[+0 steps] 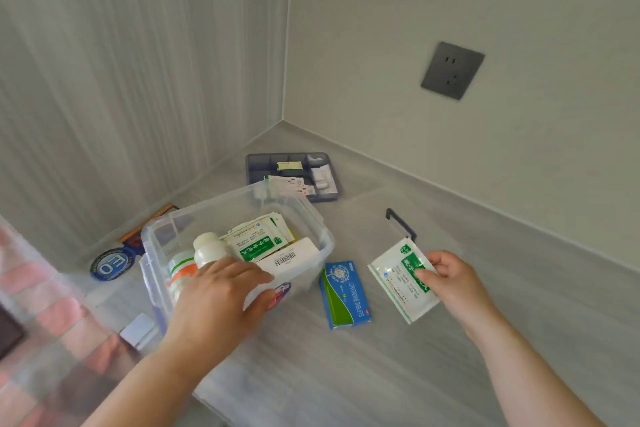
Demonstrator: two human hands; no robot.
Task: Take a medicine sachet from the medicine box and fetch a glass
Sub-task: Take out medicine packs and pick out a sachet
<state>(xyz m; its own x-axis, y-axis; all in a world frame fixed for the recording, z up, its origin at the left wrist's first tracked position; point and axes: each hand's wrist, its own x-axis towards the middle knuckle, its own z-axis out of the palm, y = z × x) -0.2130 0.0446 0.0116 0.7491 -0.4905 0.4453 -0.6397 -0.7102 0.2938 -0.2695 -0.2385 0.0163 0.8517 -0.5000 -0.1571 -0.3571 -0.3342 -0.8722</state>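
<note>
A clear plastic medicine box (317, 218) stands open on the grey counter. Inside it lie more green-and-white sachets (258, 243), white bottles (207, 248) and a white carton (291, 258). My left hand (221, 295) rests over the box's near side, fingers on the white carton. My right hand (450, 282) is to the right of the box and pinches a green-and-white medicine sachet (398, 282) by its right edge, just above the counter. No glass is in view.
A blue and green tablet box (344, 295) lies between the medicine box and the held sachet. A grey divided tray (256, 163) with small items sits near the corner. The box's clear lid with a dark handle (401, 224) lies behind the sachet. A wall socket (452, 70) is above.
</note>
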